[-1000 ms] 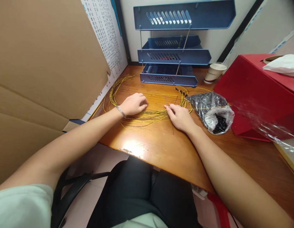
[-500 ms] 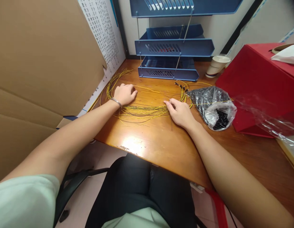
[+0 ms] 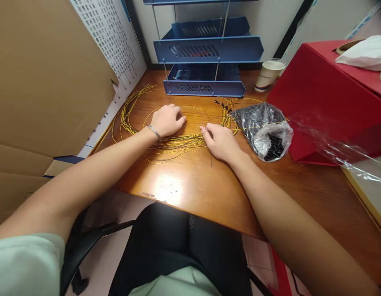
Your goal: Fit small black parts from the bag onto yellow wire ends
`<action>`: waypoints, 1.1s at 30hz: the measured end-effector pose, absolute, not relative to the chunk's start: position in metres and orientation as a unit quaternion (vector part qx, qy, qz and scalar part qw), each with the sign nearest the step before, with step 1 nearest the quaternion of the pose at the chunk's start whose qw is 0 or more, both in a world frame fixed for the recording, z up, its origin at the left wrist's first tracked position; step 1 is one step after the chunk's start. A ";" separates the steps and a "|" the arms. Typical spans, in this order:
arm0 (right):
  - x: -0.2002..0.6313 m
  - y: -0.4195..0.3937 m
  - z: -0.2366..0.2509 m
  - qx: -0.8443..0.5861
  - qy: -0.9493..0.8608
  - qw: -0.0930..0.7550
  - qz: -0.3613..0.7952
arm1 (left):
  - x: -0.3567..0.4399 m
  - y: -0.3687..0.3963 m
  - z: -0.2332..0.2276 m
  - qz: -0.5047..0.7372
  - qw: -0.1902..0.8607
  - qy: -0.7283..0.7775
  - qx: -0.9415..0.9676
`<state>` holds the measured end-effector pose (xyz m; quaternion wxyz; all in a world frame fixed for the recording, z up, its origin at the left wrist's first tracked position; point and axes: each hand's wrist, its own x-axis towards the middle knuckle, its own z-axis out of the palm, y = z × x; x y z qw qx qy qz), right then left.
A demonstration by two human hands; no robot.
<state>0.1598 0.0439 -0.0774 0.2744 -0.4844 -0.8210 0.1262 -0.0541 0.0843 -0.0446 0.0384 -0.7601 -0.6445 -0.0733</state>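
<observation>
A bundle of thin yellow and dark wires point(image 3: 181, 144) lies across the wooden desk, curving up at its far left end. My left hand point(image 3: 167, 120), with a silver bangle at the wrist, rests over the bundle's back edge. Its thumb stands apart from the bent fingers, and no wire shows in the gap. A single yellow wire point(image 3: 193, 107) arcs behind this hand. Thumb and forefinger of my right hand point(image 3: 221, 140) are pinched together by a fine dark wire at the bundle's right end. Behind it sits a coil of yellow wires point(image 3: 226, 119) with black ends.
Right of the coil lies a clear plastic bag point(image 3: 261, 129) of small black parts. A red box point(image 3: 329, 107) with tissue on top stands beyond it. Blue letter trays point(image 3: 205, 88) and a paper cup point(image 3: 268, 75) are at the back. Cardboard point(image 3: 51, 78) rises at left.
My left hand has moved right along the bundle, closer to my right hand. The single yellow wire, straighter before, now bows behind the left hand. The whole view has shifted.
</observation>
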 end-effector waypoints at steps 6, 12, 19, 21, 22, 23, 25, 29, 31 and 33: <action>0.161 0.044 -0.080 -0.470 -0.812 0.328 0.114 | -0.077 0.098 -0.032 -0.007 0.028 -0.680 -0.733; 0.163 0.046 -0.080 -0.503 -0.779 0.361 0.098 | -0.144 0.105 -0.031 0.031 0.032 -0.758 -0.651; 0.164 0.046 -0.079 -0.547 -0.746 0.364 0.105 | -0.124 0.088 -0.022 -0.028 0.040 -0.696 -0.717; 0.165 0.046 -0.078 -0.554 -0.741 0.364 0.106 | -0.094 0.079 -0.021 -0.033 0.014 -0.570 -0.821; 0.165 0.046 -0.078 -0.557 -0.740 0.362 0.107 | -0.080 0.075 -0.022 -0.024 0.002 -0.499 -0.867; 0.165 0.046 -0.078 -0.559 -0.740 0.359 0.108 | -0.068 0.071 -0.024 0.003 -0.013 -0.437 -0.899; 0.165 0.046 -0.078 -0.559 -0.741 0.355 0.109 | -0.054 0.066 -0.029 0.048 -0.032 -0.401 -0.914; 0.165 0.046 -0.078 -0.553 -0.747 0.353 0.107 | -0.076 0.071 -0.038 0.095 -0.012 -0.538 -0.838; 0.165 0.046 -0.078 -0.550 -0.750 0.352 0.105 | -0.103 0.075 -0.038 0.099 0.006 -0.604 -0.791; 0.164 0.045 -0.077 -0.549 -0.752 0.351 0.102 | -0.130 0.078 -0.036 0.102 0.023 -0.662 -0.742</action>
